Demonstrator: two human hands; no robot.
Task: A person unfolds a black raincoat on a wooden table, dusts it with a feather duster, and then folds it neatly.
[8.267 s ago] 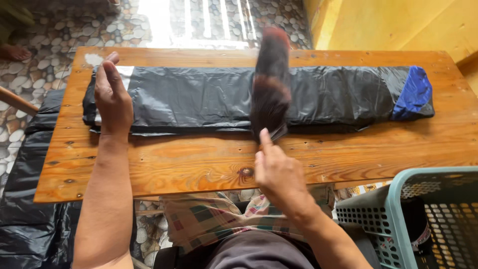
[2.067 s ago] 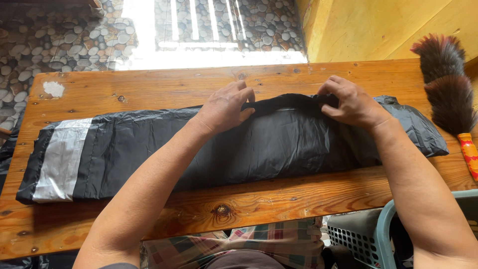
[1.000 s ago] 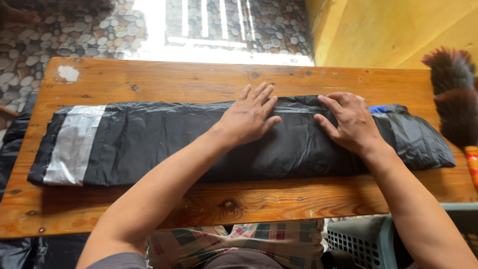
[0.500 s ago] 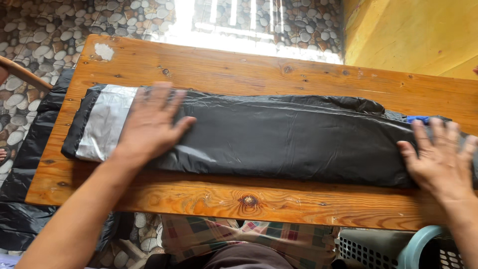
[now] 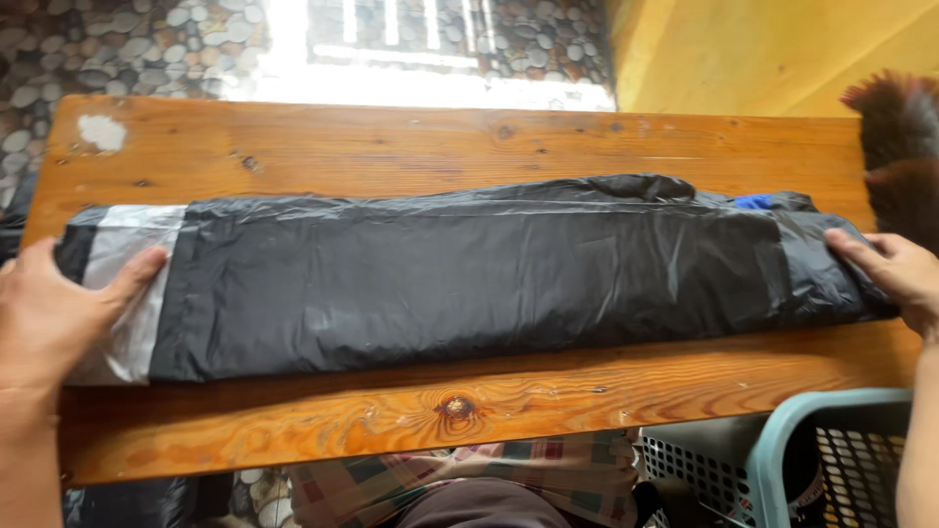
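A long black garment [image 5: 469, 274], folded into a narrow strip with a grey reflective band at its left end and a bit of blue showing near its right end, lies across the wooden table [image 5: 411, 147]. My left hand [image 5: 59, 313] rests flat on the grey left end, thumb out. My right hand [image 5: 895, 274] lies with its fingers on the right end of the strip. Neither hand is closed around anything.
A dark feather duster [image 5: 895, 147] lies at the table's far right. A light blue plastic basket [image 5: 831, 460] stands below the table's front right corner. Black cloth [image 5: 127, 504] hangs below the left front edge. The floor beyond is pebbled stone; a yellow wall rises at the back right.
Both hands have slid apart from the middle of the garment to its two ends, smoothing it flat. The view has shifted a little to the right.
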